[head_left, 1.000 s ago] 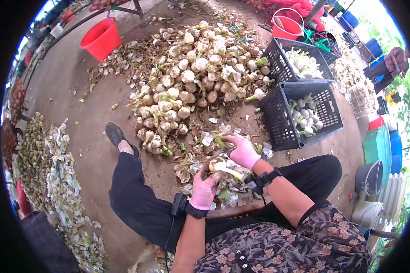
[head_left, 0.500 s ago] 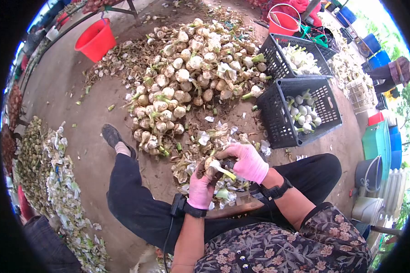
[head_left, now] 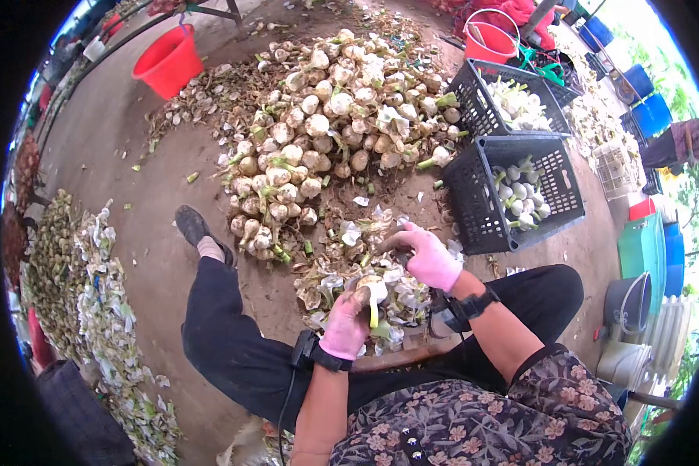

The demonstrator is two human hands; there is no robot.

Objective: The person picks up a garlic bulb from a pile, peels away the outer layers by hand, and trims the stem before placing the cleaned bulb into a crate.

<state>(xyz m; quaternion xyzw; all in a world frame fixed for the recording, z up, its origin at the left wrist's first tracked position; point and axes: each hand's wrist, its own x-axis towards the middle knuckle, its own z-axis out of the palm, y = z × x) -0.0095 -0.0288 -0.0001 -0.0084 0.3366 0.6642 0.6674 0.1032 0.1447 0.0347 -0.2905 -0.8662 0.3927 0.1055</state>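
My left hand [head_left: 346, 322], in a pink glove with dirty fingertips, is wrapped round a garlic bulb [head_left: 373, 289] whose pale skin and yellow-green stem point down. To the right and slightly above, my right hand [head_left: 427, 256] has its fingers curled together, apart from the bulb; whether it holds something small I cannot make out. Peeled skins [head_left: 400, 307] lie under both hands. Beyond them rises a heap of unpeeled garlic [head_left: 318, 124] with dry roots and cut stems. White bulbs [head_left: 523, 198] lie inside the nearer black crate [head_left: 474, 210].
A second black crate [head_left: 467, 101] with pale stalks stands behind the first. Red buckets [head_left: 167, 62] are at the back left and back right. Skins and small bulbs [head_left: 105, 311] line the left. A grey bucket [head_left: 627, 303] stands at the right, and a co-worker's arm [head_left: 679, 144] shows behind.
My right hand has moved away from the bulb, up and to the right. The bulb in my left hand has turned so that its stem points downward, and more white shows.
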